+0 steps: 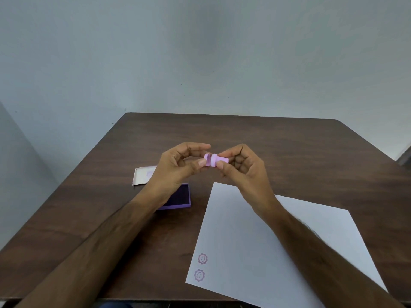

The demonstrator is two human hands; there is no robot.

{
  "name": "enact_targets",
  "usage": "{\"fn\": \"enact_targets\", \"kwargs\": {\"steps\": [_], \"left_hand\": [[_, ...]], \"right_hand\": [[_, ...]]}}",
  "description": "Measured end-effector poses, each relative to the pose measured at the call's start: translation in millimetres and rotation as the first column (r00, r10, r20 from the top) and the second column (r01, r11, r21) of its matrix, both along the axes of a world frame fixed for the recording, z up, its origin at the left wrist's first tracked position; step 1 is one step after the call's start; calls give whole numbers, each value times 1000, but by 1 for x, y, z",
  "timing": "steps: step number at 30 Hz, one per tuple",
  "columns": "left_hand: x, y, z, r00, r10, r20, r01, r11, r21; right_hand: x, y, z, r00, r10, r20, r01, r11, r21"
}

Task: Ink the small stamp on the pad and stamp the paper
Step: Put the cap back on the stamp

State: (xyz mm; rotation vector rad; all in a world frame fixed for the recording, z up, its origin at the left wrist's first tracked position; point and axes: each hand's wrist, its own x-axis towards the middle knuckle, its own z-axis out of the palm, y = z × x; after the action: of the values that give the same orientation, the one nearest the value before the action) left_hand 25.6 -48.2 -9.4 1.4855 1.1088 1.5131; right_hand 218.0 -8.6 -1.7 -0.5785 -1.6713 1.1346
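Both hands are raised above the middle of the table. My right hand (pixel 241 165) pinches the small pink stamp (pixel 219 160) between thumb and fingers, lying sideways. My left hand (pixel 180 165) pinches its round pink cap (pixel 207 159), held a hair apart from the stamp's end. Under my left wrist lies the open purple ink pad (pixel 182 195), partly hidden. The white paper (pixel 255 241) lies to the right, with two purple smiley flower prints (pixel 202 258) near its lower left corner.
The ink pad's pale lid (pixel 143 174) lies on the brown table (pixel 289 147) behind the pad, partly covered by my left hand. A grey wall stands behind the table. The paper overhangs the table's near edge.
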Motion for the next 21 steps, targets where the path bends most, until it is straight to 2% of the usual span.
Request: {"fn": "enact_targets", "kwargs": {"steps": [7, 21], "left_hand": [[2, -1, 3, 1000, 6, 15, -7, 999, 43], [2, -2, 3, 1000, 29, -10, -29, 999, 38]], "right_hand": [[0, 5, -2, 993, -99, 67, 97, 994, 40], [-1, 9, -9, 995, -51, 81, 44, 995, 93]]}}
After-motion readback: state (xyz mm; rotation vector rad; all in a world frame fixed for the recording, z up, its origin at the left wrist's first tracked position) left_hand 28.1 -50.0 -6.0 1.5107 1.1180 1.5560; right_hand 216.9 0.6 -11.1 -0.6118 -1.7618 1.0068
